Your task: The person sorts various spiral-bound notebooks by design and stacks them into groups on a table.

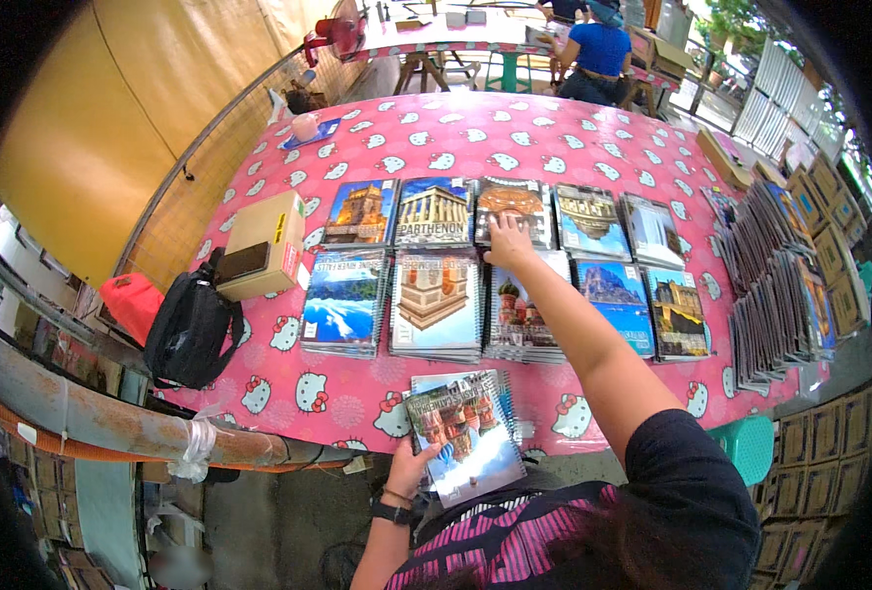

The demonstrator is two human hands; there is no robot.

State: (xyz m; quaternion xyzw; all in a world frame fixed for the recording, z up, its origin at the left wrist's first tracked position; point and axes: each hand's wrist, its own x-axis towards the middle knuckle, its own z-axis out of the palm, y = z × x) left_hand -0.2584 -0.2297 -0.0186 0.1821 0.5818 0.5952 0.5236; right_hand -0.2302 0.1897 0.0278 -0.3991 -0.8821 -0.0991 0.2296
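Note:
My left hand (411, 470) grips a small bundle of spiral-bound notebooks (465, 438) at the table's near edge, thumb on top. The upper cover shows a building with colourful domes, upside down. My right arm reaches forward across the table. Its hand (508, 241) rests on the notebook stack with a brown interior on its cover (524, 206), in the back row, fingers spread. Beside it lie a temple-cover stack (434, 208) on the left and a stack with a domed building (590, 221) on the right. My forearm partly covers the stack with onion domes (516, 310) in the front row.
Two rows of notebook stacks lie on the pink patterned tablecloth (396, 123). At left are a cardboard box (269, 231) with a dark phone (243, 263) on it and a black bag (195, 329). Many upright notebooks (770, 285) line the right edge. Another person (598, 54) sits far back.

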